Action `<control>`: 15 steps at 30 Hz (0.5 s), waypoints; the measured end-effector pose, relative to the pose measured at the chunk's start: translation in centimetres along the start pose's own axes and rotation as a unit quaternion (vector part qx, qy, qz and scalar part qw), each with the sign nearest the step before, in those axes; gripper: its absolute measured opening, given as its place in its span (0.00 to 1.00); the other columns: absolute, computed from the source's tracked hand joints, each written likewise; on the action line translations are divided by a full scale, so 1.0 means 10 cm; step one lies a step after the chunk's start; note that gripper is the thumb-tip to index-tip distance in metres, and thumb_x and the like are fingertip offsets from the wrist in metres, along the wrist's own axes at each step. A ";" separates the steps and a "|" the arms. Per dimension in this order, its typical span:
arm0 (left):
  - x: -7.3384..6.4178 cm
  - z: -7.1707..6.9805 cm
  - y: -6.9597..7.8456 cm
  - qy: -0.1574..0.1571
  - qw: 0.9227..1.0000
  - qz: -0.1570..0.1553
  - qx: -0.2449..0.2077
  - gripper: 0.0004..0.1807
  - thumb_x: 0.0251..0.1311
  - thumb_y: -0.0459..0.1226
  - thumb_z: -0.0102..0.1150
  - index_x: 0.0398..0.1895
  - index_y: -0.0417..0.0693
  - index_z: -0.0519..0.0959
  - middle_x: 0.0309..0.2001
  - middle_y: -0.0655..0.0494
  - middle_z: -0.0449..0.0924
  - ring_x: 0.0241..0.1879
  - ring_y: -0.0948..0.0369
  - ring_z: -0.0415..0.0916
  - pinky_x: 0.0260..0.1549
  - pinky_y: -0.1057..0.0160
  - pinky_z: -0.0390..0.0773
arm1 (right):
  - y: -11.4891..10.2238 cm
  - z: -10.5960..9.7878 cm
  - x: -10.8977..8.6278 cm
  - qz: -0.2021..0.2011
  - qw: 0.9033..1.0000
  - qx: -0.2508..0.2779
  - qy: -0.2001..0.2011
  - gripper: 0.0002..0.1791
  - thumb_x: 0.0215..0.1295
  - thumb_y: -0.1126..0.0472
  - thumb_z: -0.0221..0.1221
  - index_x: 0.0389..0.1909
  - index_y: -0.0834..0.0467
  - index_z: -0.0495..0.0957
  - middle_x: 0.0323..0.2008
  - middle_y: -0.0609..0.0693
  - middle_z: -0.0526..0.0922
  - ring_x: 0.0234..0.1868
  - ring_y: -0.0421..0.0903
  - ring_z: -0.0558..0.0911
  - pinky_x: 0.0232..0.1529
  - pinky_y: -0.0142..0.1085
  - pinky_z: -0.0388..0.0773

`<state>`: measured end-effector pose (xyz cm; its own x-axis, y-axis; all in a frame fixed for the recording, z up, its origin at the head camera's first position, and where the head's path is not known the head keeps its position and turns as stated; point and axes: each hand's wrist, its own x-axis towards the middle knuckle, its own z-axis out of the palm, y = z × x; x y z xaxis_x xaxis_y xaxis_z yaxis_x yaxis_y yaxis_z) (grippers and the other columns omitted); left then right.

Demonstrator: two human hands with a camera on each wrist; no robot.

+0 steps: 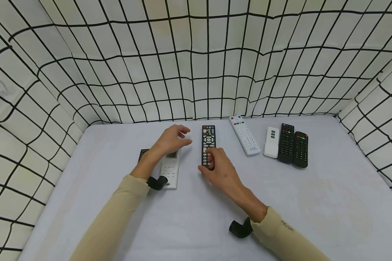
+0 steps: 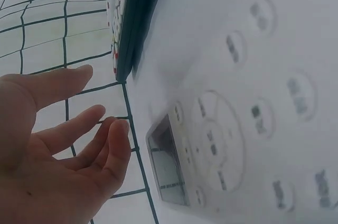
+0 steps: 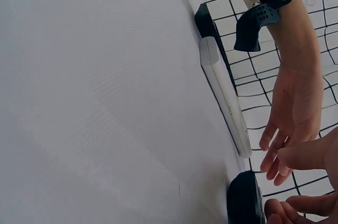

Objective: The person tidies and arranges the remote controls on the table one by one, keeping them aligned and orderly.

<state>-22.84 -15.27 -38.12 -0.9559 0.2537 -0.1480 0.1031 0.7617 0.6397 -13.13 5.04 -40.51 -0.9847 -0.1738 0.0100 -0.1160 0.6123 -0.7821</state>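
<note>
My left hand (image 1: pixel 170 140) hovers above the upper end of a white remote control (image 1: pixel 170 172) with a small display. Its fingers are loosely bent with nothing between them, as the left wrist view also shows. Under my left wrist the top of a black remote (image 1: pixel 143 153) peeks out. My right hand (image 1: pixel 223 170) is over the lower end of another black remote (image 1: pixel 208 136) with white buttons, which lies on the table. In the right wrist view thumb (image 3: pixel 306 156) and fingers stand apart beside that remote's end (image 3: pixel 244 198); whether they touch it I cannot tell.
Right of centre lies a slanted white remote (image 1: pixel 245 136). Farther right a small white remote (image 1: pixel 271 142) and two black remotes, one longer (image 1: pixel 286 143) and one shorter (image 1: pixel 300 149), lie side by side. White walls with black netting (image 1: pixel 209 65) enclose the white table (image 1: pixel 196 224).
</note>
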 end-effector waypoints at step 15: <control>0.14 0.15 0.13 -0.026 1.000 -0.015 -0.002 0.32 0.70 0.43 0.65 0.73 0.41 0.71 0.69 0.40 0.75 0.67 0.45 0.76 0.62 0.48 0.80 | 0.16 -0.04 -0.01 0.042 0.999 -0.028 0.010 0.39 0.58 0.56 0.77 0.68 0.60 0.71 0.56 0.57 0.71 0.47 0.49 0.75 0.43 0.38 0.75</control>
<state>-23.65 -13.05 -38.62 -0.9426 0.2626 -0.2064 0.0742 0.7671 0.6372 -13.23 6.34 -41.48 -0.9936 -0.1053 -0.0419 -0.0394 0.6671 -0.7439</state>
